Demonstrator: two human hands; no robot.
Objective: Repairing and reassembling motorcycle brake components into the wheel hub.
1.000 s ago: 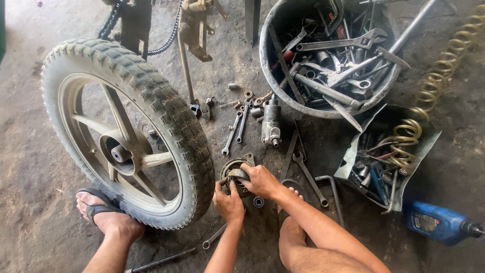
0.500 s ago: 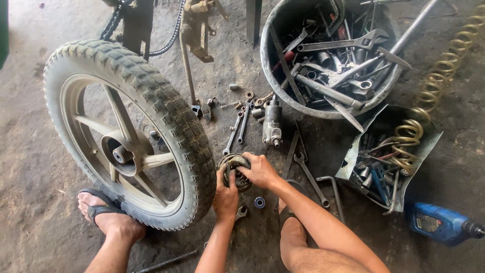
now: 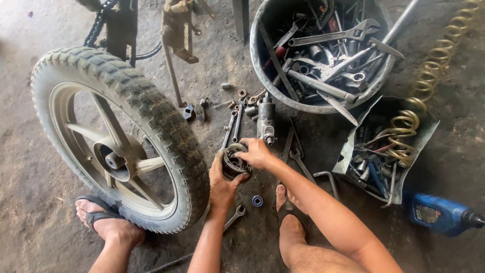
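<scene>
Both hands meet on a small round metal part (image 3: 233,163) in the middle of the floor, just right of the wheel; the left hand (image 3: 222,188) cups it from the near side with the fingers curled under its rim, and the right hand (image 3: 256,152) grips its far right edge from above, fingers closed over the top; the part looks like a brake drum or hub plate, though grime and the fingers hide too much to be sure.

The wheel (image 3: 121,136) is already off the bike and stands tilted on the floor at the left, its hub bare and open at the centre, a sandalled foot (image 3: 103,222) touching the tyre at the near edge; so the stripping down seems done, and the work appears to be in its middle, with the round part out and in hand and nothing yet refitted.

Loose pieces lie about the hands: two spanners (image 3: 233,127) side by side just beyond the part, a short grey cylinder (image 3: 266,121) to their right, small nuts and washers (image 3: 241,94) farther off, a blue ring (image 3: 257,200) and another spanner (image 3: 233,216) on the near side; these unplaced bits suggest that reassembly is all left to do.

Far right stands a tub of tools (image 3: 268,86); a blue bottle (image 3: 439,215) lies at the near right.
</scene>
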